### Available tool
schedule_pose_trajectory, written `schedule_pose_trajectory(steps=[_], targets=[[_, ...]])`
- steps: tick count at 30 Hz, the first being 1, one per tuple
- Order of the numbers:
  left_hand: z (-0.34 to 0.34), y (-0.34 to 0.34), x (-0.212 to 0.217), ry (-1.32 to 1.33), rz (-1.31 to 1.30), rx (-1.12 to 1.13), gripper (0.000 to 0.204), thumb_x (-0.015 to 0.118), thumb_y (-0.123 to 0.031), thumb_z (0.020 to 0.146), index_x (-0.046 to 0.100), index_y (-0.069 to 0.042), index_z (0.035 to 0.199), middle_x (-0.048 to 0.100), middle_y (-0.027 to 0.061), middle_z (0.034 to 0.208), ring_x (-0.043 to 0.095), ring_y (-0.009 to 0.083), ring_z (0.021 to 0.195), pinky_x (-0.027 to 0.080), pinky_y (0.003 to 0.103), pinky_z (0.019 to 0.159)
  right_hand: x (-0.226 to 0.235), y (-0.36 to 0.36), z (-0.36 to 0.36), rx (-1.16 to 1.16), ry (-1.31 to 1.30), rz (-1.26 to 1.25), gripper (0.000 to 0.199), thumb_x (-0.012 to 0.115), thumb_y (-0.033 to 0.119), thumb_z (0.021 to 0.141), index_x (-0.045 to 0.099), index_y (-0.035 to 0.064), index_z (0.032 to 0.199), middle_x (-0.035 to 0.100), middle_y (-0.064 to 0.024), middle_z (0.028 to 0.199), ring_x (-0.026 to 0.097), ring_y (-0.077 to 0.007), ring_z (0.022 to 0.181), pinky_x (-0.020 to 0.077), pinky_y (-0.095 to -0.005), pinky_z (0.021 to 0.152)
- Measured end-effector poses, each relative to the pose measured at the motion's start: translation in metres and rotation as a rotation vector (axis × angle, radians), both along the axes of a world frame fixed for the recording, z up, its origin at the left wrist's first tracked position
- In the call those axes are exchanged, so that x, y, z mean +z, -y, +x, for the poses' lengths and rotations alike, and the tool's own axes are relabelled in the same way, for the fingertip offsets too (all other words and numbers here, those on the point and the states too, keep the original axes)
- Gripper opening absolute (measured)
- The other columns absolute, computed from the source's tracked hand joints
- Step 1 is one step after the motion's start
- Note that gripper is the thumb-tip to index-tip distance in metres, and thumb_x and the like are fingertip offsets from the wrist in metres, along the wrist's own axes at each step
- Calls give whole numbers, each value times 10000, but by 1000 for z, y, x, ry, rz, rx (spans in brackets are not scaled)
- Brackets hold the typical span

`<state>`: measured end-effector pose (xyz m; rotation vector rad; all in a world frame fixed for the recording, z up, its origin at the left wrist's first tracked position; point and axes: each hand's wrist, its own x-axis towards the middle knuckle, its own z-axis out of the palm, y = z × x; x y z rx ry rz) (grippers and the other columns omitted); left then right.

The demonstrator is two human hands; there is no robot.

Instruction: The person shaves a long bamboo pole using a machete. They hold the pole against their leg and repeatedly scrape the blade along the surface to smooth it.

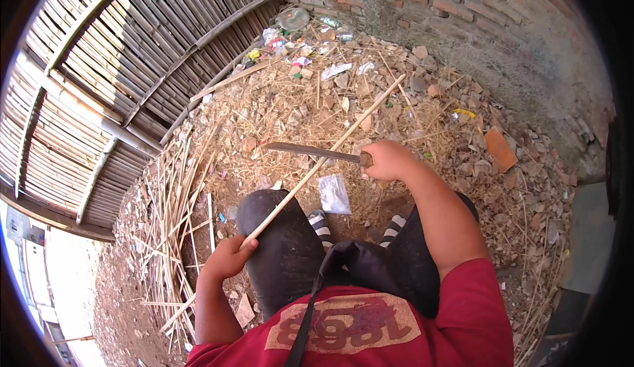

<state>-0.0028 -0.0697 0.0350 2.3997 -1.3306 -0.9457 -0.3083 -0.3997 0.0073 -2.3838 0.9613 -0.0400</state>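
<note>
A long, pale bamboo strip (300, 185) slants from my lap up to the far right. My left hand (231, 256) is closed round it beside my left knee, and the strip's near end sticks out behind my forearm. In my right hand (388, 160) is the wooden handle of a machete (310, 149); its dark blade points left and crosses the strip ahead of my knees. Blade and strip appear to touch, though I cannot tell how firmly. The fingers of my right hand are wrapped round the handle.
Many cut bamboo strips (173, 228) lie piled at my left. A woven bamboo fence (165, 43) stands at far left, a brick wall (456, 10) at far right. Rubble and dry straw cover the ground, with a clear plastic bag (334, 193) before my feet and litter (290, 43) farther off.
</note>
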Motion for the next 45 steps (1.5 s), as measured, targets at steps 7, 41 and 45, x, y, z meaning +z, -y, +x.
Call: schedule_pose_trajectory(steps=[7,41,45], targets=[[-12,-1,15,93,93,-2,553,631,-534,948,667,18,934,668,192,778,662,314,744,500,446,697,-11,11,-1,29,77,206,495,801,430,762,689,38,1044,690,-174,951,668,-334,904,523,-429,784],[-28,-90,-12,190,-56,130,480,667,-440,947,566,4,795,630,241,692,640,450,674,476,504,607,-12,-9,5,91,151,38,455,808,404,780,685,29,1004,692,-170,839,675,-339,804,514,-437,750],[-27,-88,-18,163,-29,96,496,611,-454,981,562,11,817,623,259,702,637,474,708,476,519,634,-3,-21,15,177,83,-16,383,797,360,784,699,47,982,697,-187,866,678,-375,845,516,-447,741]])
